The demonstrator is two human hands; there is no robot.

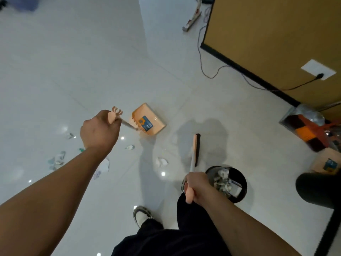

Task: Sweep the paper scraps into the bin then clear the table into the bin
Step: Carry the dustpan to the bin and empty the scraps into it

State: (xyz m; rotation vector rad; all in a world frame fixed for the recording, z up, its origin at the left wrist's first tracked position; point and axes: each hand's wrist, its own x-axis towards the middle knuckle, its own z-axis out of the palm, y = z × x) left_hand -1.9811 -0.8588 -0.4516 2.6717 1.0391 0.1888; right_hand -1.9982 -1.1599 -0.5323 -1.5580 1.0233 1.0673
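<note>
My left hand (99,131) grips the peach handle of an orange dustpan (149,120), whose pan rests on the white floor ahead with a blue label showing. My right hand (198,187) grips the peach handle of a broom; its black-bristled broom head (196,149) stands on the floor between the dustpan and the bin. The black round bin (241,183) sits just right of my right hand and holds crumpled paper. Several paper scraps (161,162) lie on the floor, one near the broom head, others (57,160) under and left of my left forearm.
A tan wall with a black skirting (245,71) runs along the right, with a socket and a cable (208,71) trailing over the floor. A clutter of bags and an orange item (311,130) lies at the right. A dark round object (317,189) is beside it. My shoe (142,216) is below.
</note>
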